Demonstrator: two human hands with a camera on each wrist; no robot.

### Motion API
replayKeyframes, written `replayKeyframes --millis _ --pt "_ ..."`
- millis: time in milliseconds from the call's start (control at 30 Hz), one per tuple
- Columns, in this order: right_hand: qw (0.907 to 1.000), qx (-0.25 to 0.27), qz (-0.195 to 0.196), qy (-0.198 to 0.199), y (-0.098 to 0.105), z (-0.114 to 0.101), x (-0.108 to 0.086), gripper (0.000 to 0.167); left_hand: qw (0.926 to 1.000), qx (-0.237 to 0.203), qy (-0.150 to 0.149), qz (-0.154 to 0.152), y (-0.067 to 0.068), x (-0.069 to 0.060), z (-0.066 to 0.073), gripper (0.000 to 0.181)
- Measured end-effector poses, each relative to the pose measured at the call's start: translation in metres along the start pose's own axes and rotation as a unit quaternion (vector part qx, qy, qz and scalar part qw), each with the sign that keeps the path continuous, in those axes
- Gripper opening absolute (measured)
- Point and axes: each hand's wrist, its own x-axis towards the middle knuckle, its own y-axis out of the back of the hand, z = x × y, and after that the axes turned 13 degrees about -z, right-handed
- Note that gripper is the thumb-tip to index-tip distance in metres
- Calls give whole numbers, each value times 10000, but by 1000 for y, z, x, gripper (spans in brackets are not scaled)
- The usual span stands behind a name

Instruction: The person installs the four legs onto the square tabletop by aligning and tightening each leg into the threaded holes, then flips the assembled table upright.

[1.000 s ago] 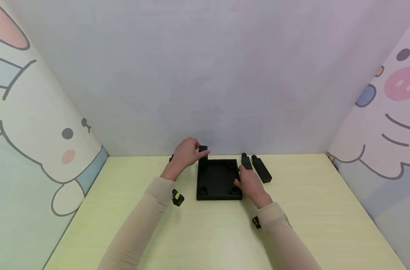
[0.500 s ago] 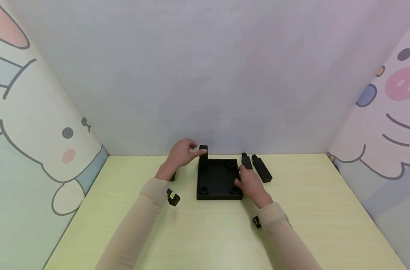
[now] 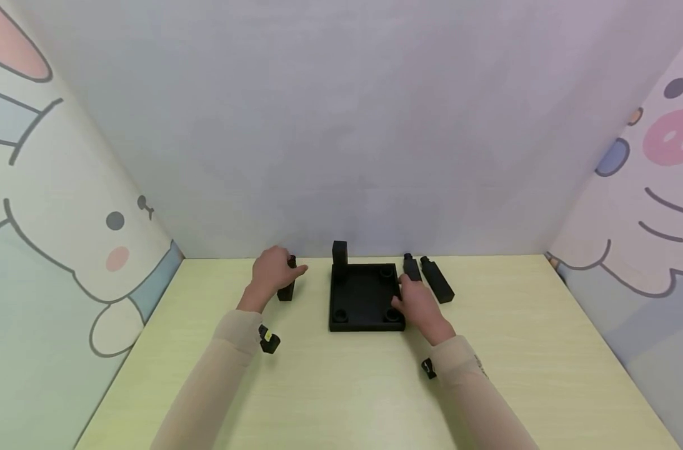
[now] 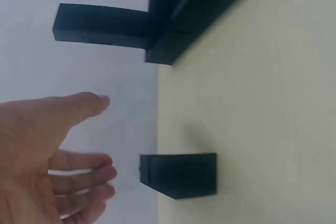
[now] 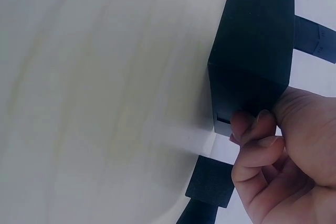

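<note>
A square black tray-like piece (image 3: 365, 297) with raised rim and round corner sockets lies on the table. A black block-shaped leg (image 3: 340, 252) stands upright in its back-left corner. My right hand (image 3: 421, 307) holds the square piece by its right edge, thumb over the rim; in the right wrist view the fingers curl against its side wall (image 5: 252, 90). My left hand (image 3: 271, 272) is over another black leg (image 3: 286, 291), left of the square piece. The left wrist view shows the thumb and fingers apart, with a gap to that leg (image 4: 184, 174).
Two more black legs with knobbed ends, the nearer one (image 3: 412, 269) and the outer one (image 3: 438, 281), lie right of the square piece. A pale wall (image 3: 363, 137) rises behind the wooden table (image 3: 341, 387); cartoon-printed panels (image 3: 65, 250) flank it.
My left hand has come away from the upright leg and moved left to the lying leg. The upright leg stays in place. My right hand has kept its hold on the square piece.
</note>
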Motion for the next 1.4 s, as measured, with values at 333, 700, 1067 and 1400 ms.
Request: replayKeyframes --millis 333,700,1067,1400 --pt "10000 -61 52 -20 3 2 2 45 9959 444 780 -97 -23 -10 -19 56" --pt "10000 -7 -41 -48 1 2 0 46 9971 292 695 31 -42 -8 -24 53" --pt "9999 -71 70 -14 0 1 1 44 9971 158 633 397 -47 -6 -26 39" --pt "10000 -60 58 19 0 0 0 44 9966 21 645 517 -51 -3 -35 37"
